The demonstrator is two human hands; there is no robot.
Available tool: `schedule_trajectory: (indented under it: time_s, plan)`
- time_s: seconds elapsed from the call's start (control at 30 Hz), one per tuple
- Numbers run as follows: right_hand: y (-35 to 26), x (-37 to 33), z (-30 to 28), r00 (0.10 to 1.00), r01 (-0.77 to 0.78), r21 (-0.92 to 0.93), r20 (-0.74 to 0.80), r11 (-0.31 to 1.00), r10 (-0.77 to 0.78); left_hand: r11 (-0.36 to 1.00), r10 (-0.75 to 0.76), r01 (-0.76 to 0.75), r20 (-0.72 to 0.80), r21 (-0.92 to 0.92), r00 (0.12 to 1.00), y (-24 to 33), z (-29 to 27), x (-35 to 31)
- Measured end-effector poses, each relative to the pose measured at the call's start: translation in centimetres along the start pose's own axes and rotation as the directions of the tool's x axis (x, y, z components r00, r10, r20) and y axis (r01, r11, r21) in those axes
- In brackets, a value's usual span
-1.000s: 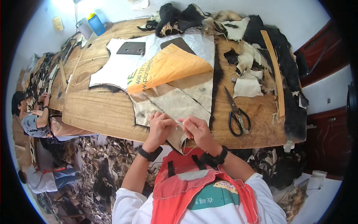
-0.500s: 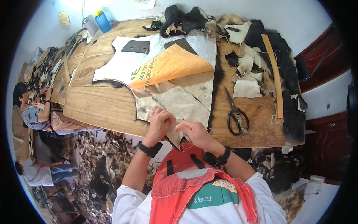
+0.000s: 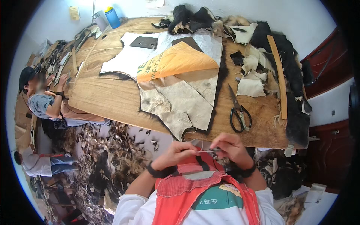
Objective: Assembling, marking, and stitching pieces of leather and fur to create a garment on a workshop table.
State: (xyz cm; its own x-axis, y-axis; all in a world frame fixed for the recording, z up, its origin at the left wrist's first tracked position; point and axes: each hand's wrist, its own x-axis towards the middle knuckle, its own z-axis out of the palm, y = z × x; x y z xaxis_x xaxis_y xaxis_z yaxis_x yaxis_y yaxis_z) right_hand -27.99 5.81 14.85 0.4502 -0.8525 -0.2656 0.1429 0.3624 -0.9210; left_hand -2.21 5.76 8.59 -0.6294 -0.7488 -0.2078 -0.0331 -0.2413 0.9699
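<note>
My left hand (image 3: 179,154) and my right hand (image 3: 230,149) are close together just off the table's near edge, both with fingers pinched. A pale thread (image 3: 203,151) stretches between them, and its slack loops up to the near corner of a fur hide. Something small and greyish shows at my right fingertips, too small to name. The hide (image 3: 176,97) lies skin side up on the table, dark fur showing along its edges. Over its far part lie a white sheet (image 3: 120,58) and a folded orange sheet (image 3: 180,62). Black-handled scissors (image 3: 240,116) lie right of the hide.
Two dark flat plates (image 3: 146,42) weigh on the white sheet. Hide scraps (image 3: 251,84), a wooden strip (image 3: 278,78) and dark fur (image 3: 296,123) line the table's right side. Bottles (image 3: 112,18) stand far left. Another person (image 3: 45,99) works at left; fur scraps (image 3: 112,161) litter the floor.
Both hands have left the hide's near corner, moving toward me and to the right. The thread is now drawn between them. The person at left has raised their hands.
</note>
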Motion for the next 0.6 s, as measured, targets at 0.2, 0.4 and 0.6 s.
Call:
schedule_trajectory:
  time_s: [0.2,0.4,0.6]
  plan:
    - [4.8,-8.1,-8.4,0.978,0.025,-0.971,-0.026,0.237,-0.209,0.927,-0.054,0.215,-0.457,0.308,0.888,-4.4,-6.9,-8.2]
    - [5.9,-22.1,-19.7,0.589,-0.751,-0.633,-0.771,0.189,-0.241,0.572,-0.025,0.589,-0.706,0.571,0.708,-9.7,-11.6,-15.5]
    - [8.0,-28.2,-23.7,0.25,-0.926,-0.357,-0.825,0.124,-0.507,0.336,0.577,0.156,-0.334,0.929,0.746,-2.5,-8.0,-5.9]
